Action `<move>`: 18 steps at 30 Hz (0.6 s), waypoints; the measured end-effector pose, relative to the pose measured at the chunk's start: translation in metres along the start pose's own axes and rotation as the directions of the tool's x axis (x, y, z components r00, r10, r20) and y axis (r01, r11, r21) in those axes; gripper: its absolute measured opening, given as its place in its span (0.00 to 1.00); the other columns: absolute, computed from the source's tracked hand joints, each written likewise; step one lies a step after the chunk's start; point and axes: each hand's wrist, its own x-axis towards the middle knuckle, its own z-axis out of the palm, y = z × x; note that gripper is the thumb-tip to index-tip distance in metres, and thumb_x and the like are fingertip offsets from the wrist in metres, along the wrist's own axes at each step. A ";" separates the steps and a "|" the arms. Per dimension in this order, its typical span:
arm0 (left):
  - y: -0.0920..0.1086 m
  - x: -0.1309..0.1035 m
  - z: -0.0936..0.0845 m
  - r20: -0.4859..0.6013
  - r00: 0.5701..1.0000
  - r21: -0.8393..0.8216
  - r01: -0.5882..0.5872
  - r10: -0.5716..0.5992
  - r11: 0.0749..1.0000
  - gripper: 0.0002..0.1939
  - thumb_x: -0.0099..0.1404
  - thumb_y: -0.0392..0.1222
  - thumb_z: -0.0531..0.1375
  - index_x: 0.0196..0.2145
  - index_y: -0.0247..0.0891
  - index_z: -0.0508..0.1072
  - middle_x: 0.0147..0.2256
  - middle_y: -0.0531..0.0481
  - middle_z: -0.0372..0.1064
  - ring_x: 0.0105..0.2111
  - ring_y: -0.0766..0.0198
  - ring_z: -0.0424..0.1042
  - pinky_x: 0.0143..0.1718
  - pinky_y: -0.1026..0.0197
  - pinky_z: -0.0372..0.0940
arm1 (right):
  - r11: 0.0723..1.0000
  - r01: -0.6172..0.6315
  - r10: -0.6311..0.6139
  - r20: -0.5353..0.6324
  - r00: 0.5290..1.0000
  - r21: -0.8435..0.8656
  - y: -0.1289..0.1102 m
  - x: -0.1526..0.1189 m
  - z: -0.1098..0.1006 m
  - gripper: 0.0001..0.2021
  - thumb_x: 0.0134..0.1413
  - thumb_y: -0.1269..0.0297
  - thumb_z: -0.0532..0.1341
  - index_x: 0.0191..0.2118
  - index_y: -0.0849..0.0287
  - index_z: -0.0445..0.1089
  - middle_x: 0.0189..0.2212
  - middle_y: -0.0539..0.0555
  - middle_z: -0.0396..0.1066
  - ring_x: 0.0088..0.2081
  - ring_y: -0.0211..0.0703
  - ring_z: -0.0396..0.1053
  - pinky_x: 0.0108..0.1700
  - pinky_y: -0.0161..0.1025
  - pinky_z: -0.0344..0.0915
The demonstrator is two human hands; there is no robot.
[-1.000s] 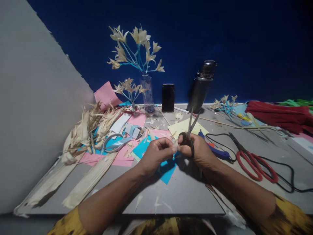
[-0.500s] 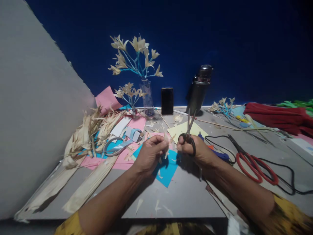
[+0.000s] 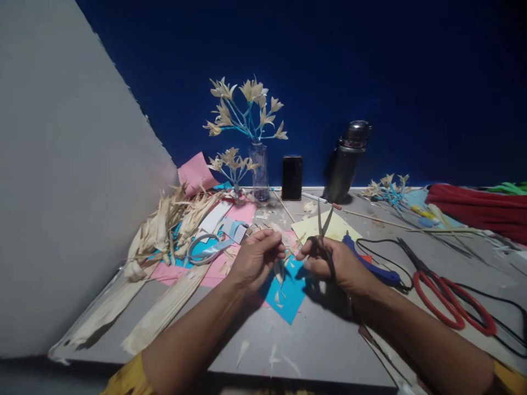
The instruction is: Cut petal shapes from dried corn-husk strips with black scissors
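Pinched between the fingertips of my left hand (image 3: 253, 260) is a small pale piece of dried corn husk (image 3: 279, 270), its pointed end hanging down. My right hand (image 3: 343, 264) has small dark-handled scissors (image 3: 322, 237) looped on its fingers, the blades pointing up and spread apart. A short gap separates the two hands. Beneath them, a blue paper sheet (image 3: 290, 310) carries tiny husk scraps. Husk cuttings (image 3: 273, 354) are scattered near the table's front edge.
Left: a heap of corn husks (image 3: 160, 225) and a tape roll (image 3: 201, 249). Back: husk flowers in a glass vase (image 3: 260, 175), a phone (image 3: 292, 178) and a flask (image 3: 346, 164). Right: a blue glue gun (image 3: 379, 271), red-handled scissors (image 3: 438, 293) and red cloth (image 3: 473, 211).
The camera view has shifted, so the table things sit lower and farther right. My right hand has turned a little with the scissors, fingers straighter. The left hand keeps its pinch on the husk.
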 end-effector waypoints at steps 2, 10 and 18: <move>-0.004 -0.003 0.002 0.032 0.999 0.027 0.016 -0.017 1.000 0.13 0.50 0.37 0.72 0.27 0.34 0.71 0.22 0.53 0.68 0.23 0.70 0.68 0.28 0.68 0.66 | 0.999 0.001 0.000 -0.033 0.999 0.041 0.004 0.002 0.001 0.16 0.43 0.59 0.72 0.36 0.58 0.70 0.28 0.49 0.70 0.28 0.38 0.65 0.32 0.36 0.61; -0.017 -0.007 0.006 0.117 0.976 -0.001 0.184 -0.183 0.983 0.11 0.51 0.34 0.70 0.23 0.33 0.69 0.21 0.52 0.67 0.22 0.71 0.67 0.28 0.68 0.65 | 0.999 0.044 -0.043 -0.051 0.998 0.022 0.003 -0.002 0.005 0.14 0.38 0.66 0.72 0.32 0.59 0.67 0.25 0.46 0.66 0.26 0.35 0.61 0.30 0.34 0.56; -0.011 -0.015 0.013 0.083 0.984 0.006 0.155 -0.155 0.988 0.11 0.50 0.34 0.70 0.24 0.33 0.70 0.22 0.52 0.66 0.23 0.71 0.66 0.27 0.68 0.64 | 0.990 0.103 -0.100 -0.040 0.994 0.098 0.001 0.002 -0.006 0.13 0.40 0.65 0.69 0.32 0.59 0.67 0.26 0.46 0.64 0.27 0.37 0.61 0.31 0.35 0.57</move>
